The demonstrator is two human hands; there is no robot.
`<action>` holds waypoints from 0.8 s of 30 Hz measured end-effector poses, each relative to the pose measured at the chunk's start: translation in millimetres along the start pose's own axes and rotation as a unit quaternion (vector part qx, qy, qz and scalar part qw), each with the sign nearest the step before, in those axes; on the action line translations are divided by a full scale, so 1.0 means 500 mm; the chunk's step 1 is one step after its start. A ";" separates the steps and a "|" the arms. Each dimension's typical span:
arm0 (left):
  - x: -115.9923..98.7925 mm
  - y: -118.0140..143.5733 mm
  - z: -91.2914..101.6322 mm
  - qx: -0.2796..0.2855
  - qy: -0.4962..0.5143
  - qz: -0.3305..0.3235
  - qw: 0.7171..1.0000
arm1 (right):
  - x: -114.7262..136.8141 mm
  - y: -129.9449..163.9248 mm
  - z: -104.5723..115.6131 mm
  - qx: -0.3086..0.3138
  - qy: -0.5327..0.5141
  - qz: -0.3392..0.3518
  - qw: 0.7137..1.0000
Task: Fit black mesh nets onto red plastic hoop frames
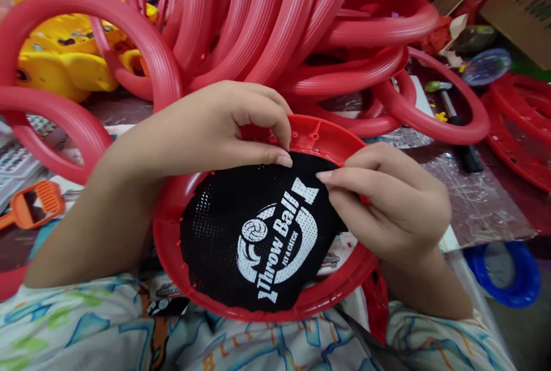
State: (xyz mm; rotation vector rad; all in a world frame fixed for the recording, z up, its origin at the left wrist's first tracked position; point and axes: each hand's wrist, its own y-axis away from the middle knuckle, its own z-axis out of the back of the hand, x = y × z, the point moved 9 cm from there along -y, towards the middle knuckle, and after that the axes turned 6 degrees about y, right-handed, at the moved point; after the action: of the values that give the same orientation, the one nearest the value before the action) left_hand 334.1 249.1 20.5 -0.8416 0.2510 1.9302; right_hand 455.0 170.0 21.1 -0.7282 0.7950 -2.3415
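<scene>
Item: round red plastic hoop frame [310, 302] with a black mesh fabric disc [228, 239] printed "Throw Ball" in white, laid inside it.
Location: the frame sits in our lap at the centre of the view, tilted toward us, its far rim at 12 o'clock under our fingers.
Left hand: our left hand [215, 130] curls over the rim from 11 o'clock, thumb and forefinger pressed together on the mesh edge at the rim.
Right hand: our right hand [387, 198] comes in from 3 o'clock, fingers folded, thumb and forefinger tip pinching the same fabric edge just beside the left thumb.
Frame handling: we judge it light and stiff; small pegs show along the inner rim at 9 o'clock, so it is best held by the smooth outer edge.
Mesh handling: we judge it soft, thin and floppy, likely to slip off the pegs; it is best taken at the very edge, close to the rim, not at the printed middle.
Mesh fit: seated along the rim from 7 to 12 o'clock; at 4 o'clock it appears to hang loose of the frame.
Behind: a pile of red plastic hoops [275, 26] from 10 to 2 o'clock.
Also: yellow plastic toy [64, 55] at 10 o'clock; blue plastic ring [529, 285] at 4 o'clock; orange plastic scoop [38, 204] at 9 o'clock.
</scene>
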 end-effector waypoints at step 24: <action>0.023 -0.002 -0.013 -0.024 -0.046 0.047 0.998 | 0.020 -0.005 -0.027 -0.014 0.167 0.082 0.982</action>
State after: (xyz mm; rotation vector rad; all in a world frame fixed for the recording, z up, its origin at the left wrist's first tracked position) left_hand 334.6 254.4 8.3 -0.7820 0.1934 2.0650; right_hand 438.4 170.1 16.7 -0.2676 0.9926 -2.3329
